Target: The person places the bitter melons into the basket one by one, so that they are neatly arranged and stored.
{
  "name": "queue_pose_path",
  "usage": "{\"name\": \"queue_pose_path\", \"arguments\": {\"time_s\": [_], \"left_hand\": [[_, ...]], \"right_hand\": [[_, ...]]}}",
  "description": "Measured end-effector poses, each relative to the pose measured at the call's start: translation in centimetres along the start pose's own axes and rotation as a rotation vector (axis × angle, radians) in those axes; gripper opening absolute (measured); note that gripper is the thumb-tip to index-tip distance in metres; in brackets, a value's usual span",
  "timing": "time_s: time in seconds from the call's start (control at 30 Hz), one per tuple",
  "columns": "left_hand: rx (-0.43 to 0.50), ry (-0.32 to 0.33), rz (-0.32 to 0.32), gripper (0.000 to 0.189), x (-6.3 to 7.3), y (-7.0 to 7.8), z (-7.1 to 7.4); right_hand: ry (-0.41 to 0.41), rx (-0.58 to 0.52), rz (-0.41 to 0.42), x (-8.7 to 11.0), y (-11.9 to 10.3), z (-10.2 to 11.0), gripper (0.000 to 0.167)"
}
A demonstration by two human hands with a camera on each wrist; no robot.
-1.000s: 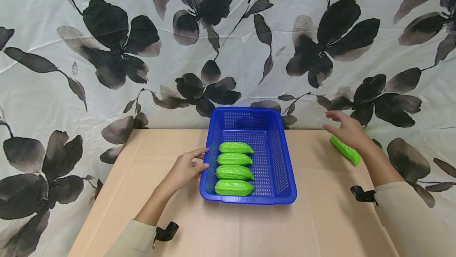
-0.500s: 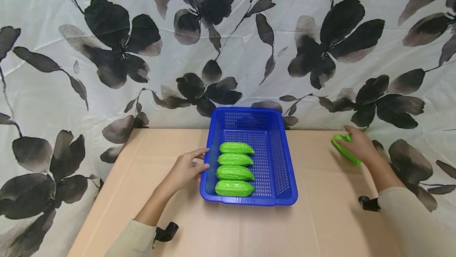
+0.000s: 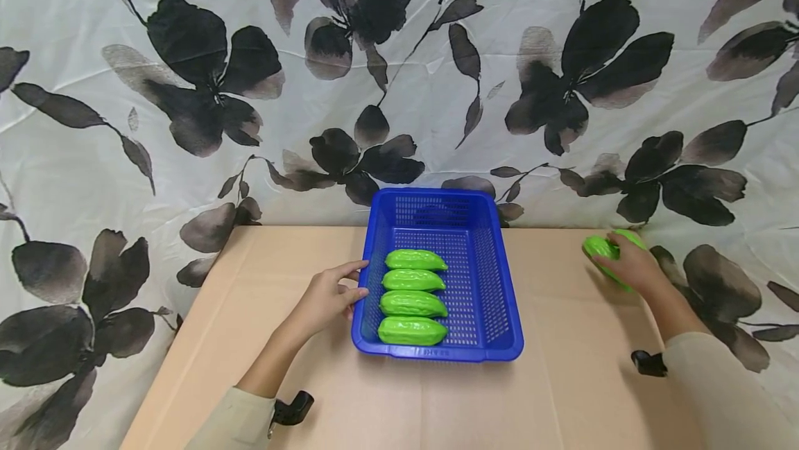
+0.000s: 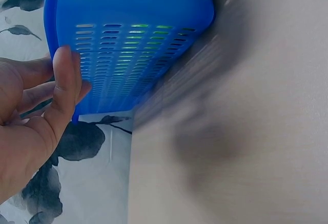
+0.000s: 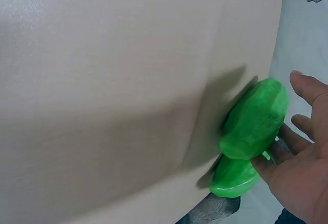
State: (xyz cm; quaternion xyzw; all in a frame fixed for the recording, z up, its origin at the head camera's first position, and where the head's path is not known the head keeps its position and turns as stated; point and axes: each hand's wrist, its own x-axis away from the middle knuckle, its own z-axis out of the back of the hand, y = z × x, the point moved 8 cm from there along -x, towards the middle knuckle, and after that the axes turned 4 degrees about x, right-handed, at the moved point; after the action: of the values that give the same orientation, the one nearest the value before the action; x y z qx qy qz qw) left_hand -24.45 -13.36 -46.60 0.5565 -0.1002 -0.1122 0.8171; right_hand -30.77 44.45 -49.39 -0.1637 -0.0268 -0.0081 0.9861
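A blue plastic basket point(image 3: 505, 283) stands mid-table with several green bitter melons point(image 3: 412, 303) in a row along its left side. My left hand point(image 3: 324, 297) holds the basket's left rim between thumb and fingers; in the left wrist view the thumb point(image 4: 61, 80) lies on the outer wall. At the table's far right, two more bitter melons lie close together. My right hand point(image 3: 633, 263) has its thumb and fingers around one bitter melon point(image 5: 256, 119); the index finger stands off it in the right wrist view. The second bitter melon point(image 5: 233, 178) shows just below it, partly hidden.
The tan tabletop point(image 3: 537, 394) ends at a white floral cloth point(image 3: 462, 110) hanging behind. A black wrist camera point(image 3: 293, 408) is on the left wrist, another point(image 3: 649, 363) on the right.
My right hand has come down from above onto the bitter melons at the far right and its fingers have closed in; a second melon now shows beyond it. My left hand stays on the basket.
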Motion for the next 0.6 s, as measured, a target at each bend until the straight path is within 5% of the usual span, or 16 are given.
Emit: {"name": "queue_pose_path", "arguments": {"time_s": [0.47, 0.6], "left_hand": [[-0.009, 0.008, 0.001, 0.057, 0.2, 0.2, 0.0], [-0.005, 0.008, 0.004, 0.056, 0.3, 0.2, 0.0]], "right_hand": [[0.047, -0.018, 0.068, -0.1, -0.2, -0.8, 0.064], [-0.006, -0.081, 0.028, 0.0, 0.1, -1.8, 0.071]]}}
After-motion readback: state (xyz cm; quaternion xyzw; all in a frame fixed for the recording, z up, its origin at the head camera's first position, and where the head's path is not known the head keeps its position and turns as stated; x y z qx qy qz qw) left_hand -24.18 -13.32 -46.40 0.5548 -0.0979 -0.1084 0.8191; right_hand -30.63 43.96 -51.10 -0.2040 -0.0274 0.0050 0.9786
